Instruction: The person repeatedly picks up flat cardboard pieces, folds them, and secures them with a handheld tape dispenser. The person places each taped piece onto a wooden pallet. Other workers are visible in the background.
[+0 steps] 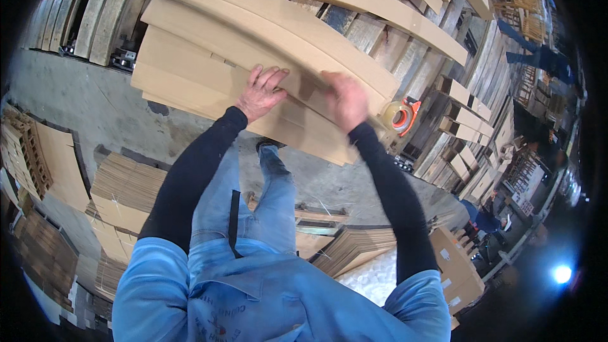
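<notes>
A long brown cardboard sheet (190, 69), creased into lengthwise panels, lies across the wooden slats in front of me. My left hand (261, 93) is on its middle, fingers curled over a raised, folded strip. Farther right along the same fold is my right hand (346, 102), smeared by motion, so its grip is unclear. The strip's raised edge is blurred too, mostly at the far left. Just beyond the sheet's right end sits an orange tape dispenser (410, 116) with a roll of clear tape (397, 116).
Long folded cardboard pieces (380, 9) rest on the wooden slats (405, 44) at the far side. Shorter cardboard pieces (465, 111) lie to the right. Cardboard stacks (126, 183) stand on the concrete floor (63, 82) behind me. Another person (484, 218) is at the right.
</notes>
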{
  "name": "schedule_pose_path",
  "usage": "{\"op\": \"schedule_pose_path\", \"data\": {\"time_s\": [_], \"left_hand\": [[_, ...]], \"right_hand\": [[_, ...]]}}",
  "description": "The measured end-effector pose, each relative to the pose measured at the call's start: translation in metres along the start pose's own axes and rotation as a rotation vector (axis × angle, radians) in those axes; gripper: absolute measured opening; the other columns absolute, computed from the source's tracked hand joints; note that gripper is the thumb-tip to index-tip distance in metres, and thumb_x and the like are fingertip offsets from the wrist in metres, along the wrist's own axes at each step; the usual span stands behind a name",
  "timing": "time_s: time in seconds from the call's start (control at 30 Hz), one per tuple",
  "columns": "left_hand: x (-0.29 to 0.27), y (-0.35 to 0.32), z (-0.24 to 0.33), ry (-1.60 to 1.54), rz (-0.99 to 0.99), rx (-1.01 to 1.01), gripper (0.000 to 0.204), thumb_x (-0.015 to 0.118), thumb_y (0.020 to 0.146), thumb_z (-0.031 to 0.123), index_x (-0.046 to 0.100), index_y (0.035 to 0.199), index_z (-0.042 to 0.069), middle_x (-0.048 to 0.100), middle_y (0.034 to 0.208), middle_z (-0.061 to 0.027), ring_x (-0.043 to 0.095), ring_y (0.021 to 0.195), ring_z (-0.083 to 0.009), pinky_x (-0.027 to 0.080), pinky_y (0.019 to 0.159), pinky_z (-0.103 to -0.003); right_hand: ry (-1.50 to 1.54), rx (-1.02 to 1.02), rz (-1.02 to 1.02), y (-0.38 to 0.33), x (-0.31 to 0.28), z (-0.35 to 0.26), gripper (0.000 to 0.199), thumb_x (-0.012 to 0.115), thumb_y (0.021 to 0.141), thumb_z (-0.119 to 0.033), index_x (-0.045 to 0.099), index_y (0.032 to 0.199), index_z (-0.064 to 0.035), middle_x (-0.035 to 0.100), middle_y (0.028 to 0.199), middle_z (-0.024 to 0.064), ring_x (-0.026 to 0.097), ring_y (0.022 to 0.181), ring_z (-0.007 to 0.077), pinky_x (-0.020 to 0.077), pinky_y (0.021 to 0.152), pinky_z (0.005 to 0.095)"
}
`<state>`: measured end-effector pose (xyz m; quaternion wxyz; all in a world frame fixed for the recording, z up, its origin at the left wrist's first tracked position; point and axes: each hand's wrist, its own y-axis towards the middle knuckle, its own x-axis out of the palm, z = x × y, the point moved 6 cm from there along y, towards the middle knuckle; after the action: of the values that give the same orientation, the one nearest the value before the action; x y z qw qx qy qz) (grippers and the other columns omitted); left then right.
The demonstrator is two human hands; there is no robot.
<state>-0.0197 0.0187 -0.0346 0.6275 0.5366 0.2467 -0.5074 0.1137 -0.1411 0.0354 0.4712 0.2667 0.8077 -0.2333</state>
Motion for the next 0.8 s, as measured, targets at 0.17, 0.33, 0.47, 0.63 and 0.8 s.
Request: {"op": "schedule_pose_path", "data": {"time_s": [0.17,0.33,0.47,0.63,0.8], "left_hand": [[-0.009,-0.023,0.002,-0.157,-0.111,-0.038,0.014,0.072,0.077,0.018,0.070,0.091,0.017,0.058,0.131,-0.0135,0.050,0.129,-0.0312,0.035,0.113,-0.052],[-0.079,-0.017,-0.014,-0.403,-0.182,0.231,0.013,0.072,0.076,0.009,0.066,0.087,0.006,0.067,0.126,-0.0127,0.067,0.111,-0.0314,0.057,0.091,-0.043],[-0.106,0.013,-0.002,-0.356,-0.242,0.376,0.021,0.077,0.074,0.015,0.062,0.086,0.007,0.062,0.139,-0.0112,0.066,0.116,-0.0319,0.058,0.089,-0.043],[-0.069,0.074,-0.022,-0.065,-0.621,0.235,0.042,0.083,0.070,0.026,0.061,0.101,0.009,0.046,0.150,-0.0181,0.050,0.132,-0.0366,0.044,0.107,-0.048],[-0.093,0.054,-0.049,-0.061,-0.804,0.199,0.047,0.081,0.073,0.030,0.060,0.108,0.007,0.048,0.139,-0.0225,0.051,0.125,-0.0410,0.043,0.105,-0.051]], "right_hand": [[-0.278,0.065,0.112,-0.059,0.062,-0.044,0.071,0.069,0.085,-0.016,0.046,0.151,-0.0260,0.032,0.161,0.0148,0.031,0.147,0.0388,0.0246,0.119,0.0586],[-0.271,-0.038,0.205,-0.071,0.078,-0.041,0.066,0.059,0.086,-0.008,0.051,0.147,-0.0312,0.036,0.161,0.0118,0.034,0.147,0.0372,0.0247,0.119,0.0605],[-0.198,-0.094,0.191,-0.069,0.074,-0.035,0.068,0.059,0.083,-0.006,0.055,0.145,-0.0326,0.038,0.160,0.0110,0.036,0.146,0.0364,0.0238,0.120,0.0600],[-0.184,-0.068,0.154,-0.066,0.069,-0.040,0.070,0.061,0.080,-0.004,0.057,0.144,-0.0329,0.037,0.161,0.0121,0.033,0.147,0.0378,0.0217,0.121,0.0601],[0.040,0.122,0.418,-0.093,0.006,-0.032,0.062,0.070,0.084,-0.014,0.056,0.144,-0.0197,0.036,0.159,0.0207,0.032,0.148,0.0388,0.0207,0.122,0.0544]]}}
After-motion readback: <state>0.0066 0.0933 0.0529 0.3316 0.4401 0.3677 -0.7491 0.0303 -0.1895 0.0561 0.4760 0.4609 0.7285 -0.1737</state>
